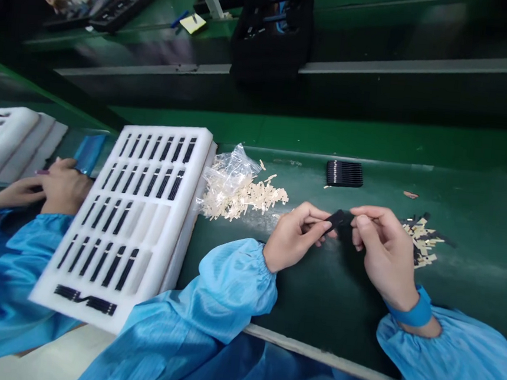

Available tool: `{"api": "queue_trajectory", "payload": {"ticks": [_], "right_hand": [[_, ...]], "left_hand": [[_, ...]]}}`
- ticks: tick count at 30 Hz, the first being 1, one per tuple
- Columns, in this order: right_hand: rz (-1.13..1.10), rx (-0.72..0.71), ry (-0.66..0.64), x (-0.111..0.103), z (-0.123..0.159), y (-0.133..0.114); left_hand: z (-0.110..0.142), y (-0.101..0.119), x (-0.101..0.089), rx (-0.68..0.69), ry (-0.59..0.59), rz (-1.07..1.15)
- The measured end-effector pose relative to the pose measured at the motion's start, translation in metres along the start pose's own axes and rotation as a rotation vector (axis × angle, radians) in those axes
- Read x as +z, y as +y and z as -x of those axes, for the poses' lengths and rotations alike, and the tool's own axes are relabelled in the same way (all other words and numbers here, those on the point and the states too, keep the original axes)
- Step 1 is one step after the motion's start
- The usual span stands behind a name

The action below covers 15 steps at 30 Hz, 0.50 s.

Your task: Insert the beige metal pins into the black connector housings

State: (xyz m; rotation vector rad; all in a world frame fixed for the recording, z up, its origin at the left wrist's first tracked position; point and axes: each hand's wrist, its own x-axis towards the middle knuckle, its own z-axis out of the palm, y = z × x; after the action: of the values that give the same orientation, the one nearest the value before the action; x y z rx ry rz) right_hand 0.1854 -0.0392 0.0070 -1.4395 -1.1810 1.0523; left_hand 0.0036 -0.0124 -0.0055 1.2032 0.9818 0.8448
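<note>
A worker's left hand (297,232) pinches a small black part (336,220) between its fingers above a green tabletop (316,290), as the right hand's (384,249) thumb and index finger nearly close just beside it. A white foam tray (144,222) of black strips and a pale heap of small pieces (252,199) lie left.

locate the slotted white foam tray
In the head view, the slotted white foam tray is on the left, beside the clear plastic bag.
</note>
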Motion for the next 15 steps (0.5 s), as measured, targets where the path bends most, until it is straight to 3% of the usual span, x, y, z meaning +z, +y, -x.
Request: {"api": "queue_trajectory", "payload": {"ticks": [5, 11, 15], "right_hand": [[0.025, -0.084, -0.084, 0.0042, 0.0014, 0.0045], [0.208, -0.189, -0.045, 0.0015, -0.0001, 0.0036], [0.164, -0.115, -0.039, -0.0024, -0.0040, 0.0025]], "left_hand": [[0.0005, 0.0035, 0.0025, -0.026, -0.006, 0.061], [0.0010, 0.0052, 0.0031, -0.080, -0.068, 0.118], [-0.0013, 0.0071, 0.0028, -0.106, -0.059, 0.121]]}}
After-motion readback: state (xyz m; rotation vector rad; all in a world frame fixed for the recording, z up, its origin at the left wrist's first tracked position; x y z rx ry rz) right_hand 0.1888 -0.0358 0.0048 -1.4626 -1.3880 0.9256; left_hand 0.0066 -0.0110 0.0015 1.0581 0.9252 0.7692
